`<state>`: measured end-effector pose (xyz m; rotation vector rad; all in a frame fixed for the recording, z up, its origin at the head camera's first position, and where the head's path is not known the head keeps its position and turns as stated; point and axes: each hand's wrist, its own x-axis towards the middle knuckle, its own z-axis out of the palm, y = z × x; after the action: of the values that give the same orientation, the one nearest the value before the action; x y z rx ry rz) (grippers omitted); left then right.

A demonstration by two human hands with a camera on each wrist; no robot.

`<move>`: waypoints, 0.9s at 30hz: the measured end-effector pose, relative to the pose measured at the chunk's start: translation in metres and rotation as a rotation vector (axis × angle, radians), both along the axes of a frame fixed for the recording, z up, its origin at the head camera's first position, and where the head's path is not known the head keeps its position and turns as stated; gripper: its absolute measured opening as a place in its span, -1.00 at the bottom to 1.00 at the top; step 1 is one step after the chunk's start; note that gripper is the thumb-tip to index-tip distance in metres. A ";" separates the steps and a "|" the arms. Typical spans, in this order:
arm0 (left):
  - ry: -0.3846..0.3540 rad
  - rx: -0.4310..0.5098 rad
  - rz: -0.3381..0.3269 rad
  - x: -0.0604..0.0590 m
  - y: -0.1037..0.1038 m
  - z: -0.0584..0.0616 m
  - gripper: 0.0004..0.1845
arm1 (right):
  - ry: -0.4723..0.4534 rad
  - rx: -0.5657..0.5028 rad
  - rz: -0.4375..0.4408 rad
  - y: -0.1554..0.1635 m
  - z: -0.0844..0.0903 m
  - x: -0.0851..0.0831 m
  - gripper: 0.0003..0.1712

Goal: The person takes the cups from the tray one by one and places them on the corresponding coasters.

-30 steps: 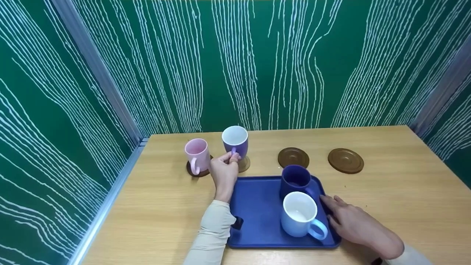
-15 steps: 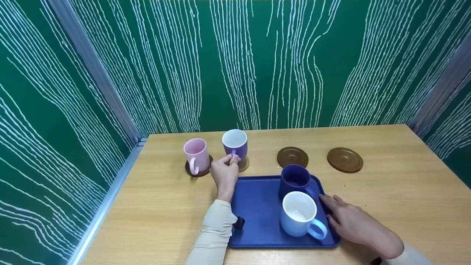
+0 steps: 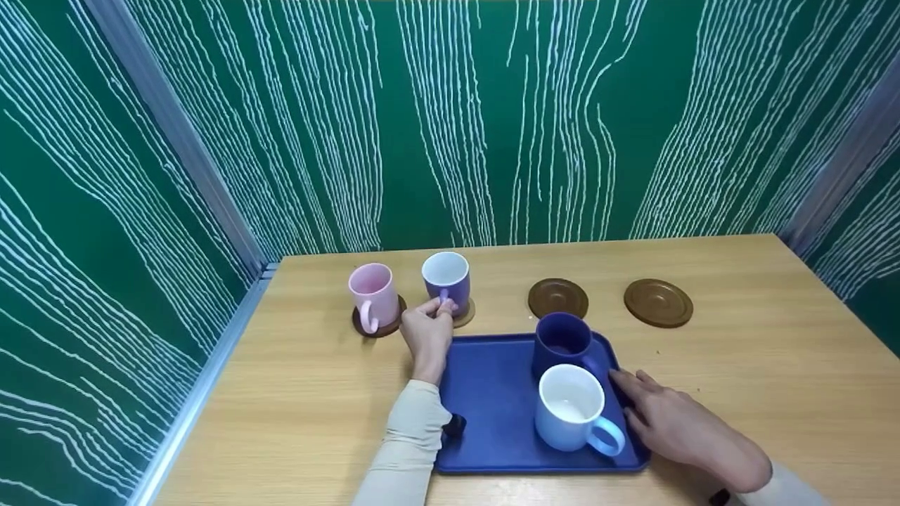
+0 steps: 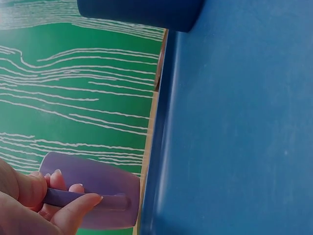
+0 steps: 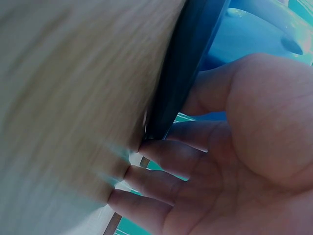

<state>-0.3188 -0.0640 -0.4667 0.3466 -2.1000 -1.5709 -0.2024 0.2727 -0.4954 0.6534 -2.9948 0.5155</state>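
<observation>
Our left hand (image 3: 427, 333) pinches the purple mug (image 3: 447, 279) handle; our right hand (image 3: 675, 425) rests flat, fingers straight, against the blue tray (image 3: 492, 393).

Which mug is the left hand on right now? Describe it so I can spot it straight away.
Start at the blue tray on the wooden table; just beyond its far left corner stand two mugs on brown coasters. The left hand pinches the handle of the purple mug, white inside, right of the pink mug.
</observation>
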 end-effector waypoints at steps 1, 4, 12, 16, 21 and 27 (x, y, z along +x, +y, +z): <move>-0.008 0.006 -0.001 0.000 0.000 -0.001 -0.89 | -0.004 0.000 -0.002 0.000 0.000 0.000 -0.35; -0.024 0.021 0.000 -0.001 0.001 -0.002 -0.90 | -0.016 0.003 0.000 0.000 0.001 0.000 -0.34; -0.049 0.049 0.003 -0.002 0.002 -0.005 -0.91 | -0.055 0.015 -0.011 -0.001 0.003 0.000 -0.34; -0.063 0.051 0.003 -0.002 0.003 -0.005 -0.92 | -0.068 0.019 -0.017 -0.001 0.004 0.000 -0.34; -0.067 0.049 -0.010 -0.002 0.004 -0.005 -0.92 | -0.071 0.019 -0.023 0.000 0.004 0.001 -0.33; -0.053 0.017 -0.006 -0.001 0.004 -0.005 -0.93 | -0.029 0.014 -0.005 0.000 0.001 0.001 -0.35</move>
<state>-0.3199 -0.0599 -0.4717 0.3916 -2.1308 -1.6001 -0.2014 0.2723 -0.4941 0.6451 -3.0288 0.5088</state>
